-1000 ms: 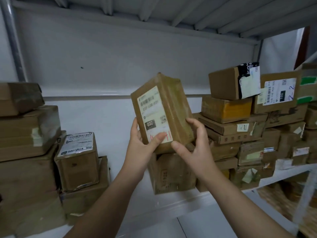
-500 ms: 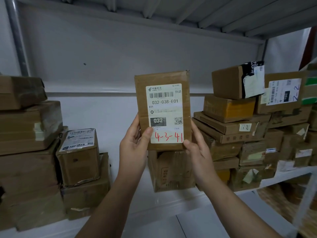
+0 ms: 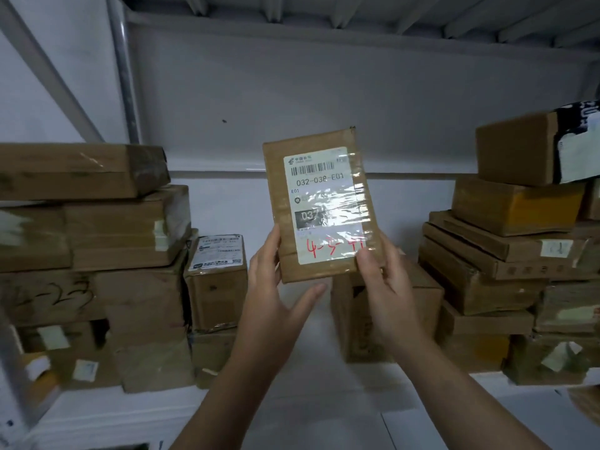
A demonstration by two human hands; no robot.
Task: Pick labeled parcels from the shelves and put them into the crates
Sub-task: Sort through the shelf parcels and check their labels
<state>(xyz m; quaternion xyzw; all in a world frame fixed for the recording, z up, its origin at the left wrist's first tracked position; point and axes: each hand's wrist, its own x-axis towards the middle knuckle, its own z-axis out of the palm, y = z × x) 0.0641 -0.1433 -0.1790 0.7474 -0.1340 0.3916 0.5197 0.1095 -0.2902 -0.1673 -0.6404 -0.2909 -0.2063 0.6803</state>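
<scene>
I hold a flat brown cardboard parcel upright in front of the shelf, its white label facing me with "032-038-E01" printed and red handwriting at the bottom. My right hand grips its lower right corner, thumb on the label. My left hand touches the lower left edge with straight fingers behind it, and its thumb sticks out below the parcel. No crate is in view.
Stacked cardboard parcels fill the shelf's left side, a small labeled box beside them. More stacks stand at right, one box behind my hands. The white shelf board lies below, a metal upright at left.
The view has shifted left. The parcel now tilts slightly, with glare over its label. My left thumb came off the label and my right thumb now presses on the label's lower corner.
</scene>
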